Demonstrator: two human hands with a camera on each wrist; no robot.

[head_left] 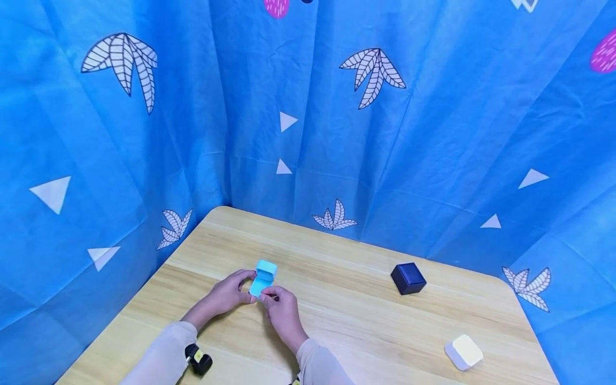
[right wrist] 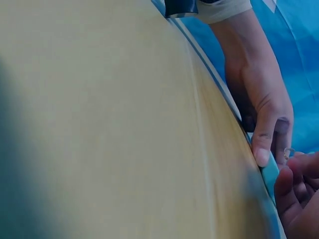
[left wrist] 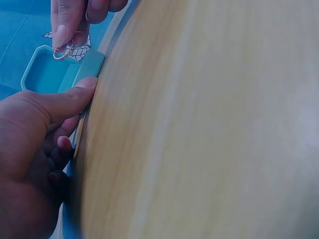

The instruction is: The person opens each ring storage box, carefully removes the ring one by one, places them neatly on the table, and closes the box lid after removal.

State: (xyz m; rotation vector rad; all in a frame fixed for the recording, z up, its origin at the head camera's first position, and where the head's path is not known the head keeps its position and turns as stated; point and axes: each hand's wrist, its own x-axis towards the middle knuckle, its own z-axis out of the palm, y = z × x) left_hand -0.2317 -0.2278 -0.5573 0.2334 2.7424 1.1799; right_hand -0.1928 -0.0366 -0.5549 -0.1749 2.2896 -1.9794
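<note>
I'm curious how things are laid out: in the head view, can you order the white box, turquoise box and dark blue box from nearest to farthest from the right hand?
1. Turquoise box: beside the right hand, to its left.
2. Dark blue box: off to the right, farther back.
3. White box: farthest right, nearer the front.

at the turquoise box, the ring is too small to make out in the head view; in the left wrist view the right hand hides part of it and is cut off by the top edge. the right wrist view leaves only a sliver of the box unhidden, beside the left hand. there, a dark blur well left of the box cannot be identified.
</note>
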